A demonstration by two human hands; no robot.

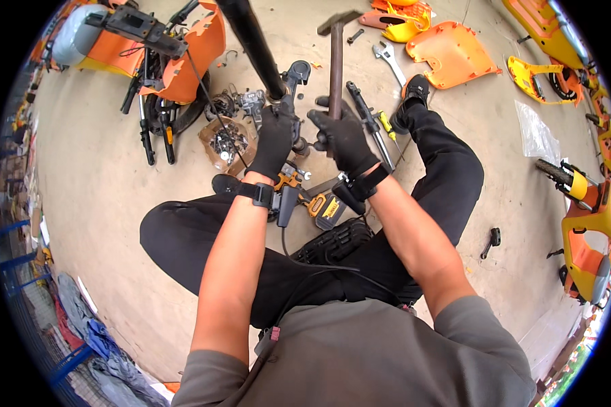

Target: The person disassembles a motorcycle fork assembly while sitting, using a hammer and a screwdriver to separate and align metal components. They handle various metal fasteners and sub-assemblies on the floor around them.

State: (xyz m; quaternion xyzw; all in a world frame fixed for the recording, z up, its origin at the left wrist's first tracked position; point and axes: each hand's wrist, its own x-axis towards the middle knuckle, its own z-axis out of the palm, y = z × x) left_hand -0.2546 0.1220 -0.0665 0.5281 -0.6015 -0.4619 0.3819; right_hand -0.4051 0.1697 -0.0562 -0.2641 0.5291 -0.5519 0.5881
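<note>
Both hands are gloved in black. The right hand (349, 142) is found with its fingers closed around the lower part of a hammer (336, 74) — the brown handle is held nearly upright in view, and the dark, worn head is pointed away from the body, clear of other parts. The fingers of the left hand (276, 139) are bent around a dark metal bracket (297, 74) at the foot of a glossy black tube (251, 47); the fingertips are partly hidden, so their full wrap cannot be told. The tube is slanted from the upper edge down to the left hand, and a rounded end of the bracket is exposed beside it. On the concrete floor (115, 224), a cardboard box (214, 154) of small hardware is noted left of the left hand; a yellow screwdriver (387, 125) and an adjustable wrench (390, 64) are noted right of the hammer.
</note>
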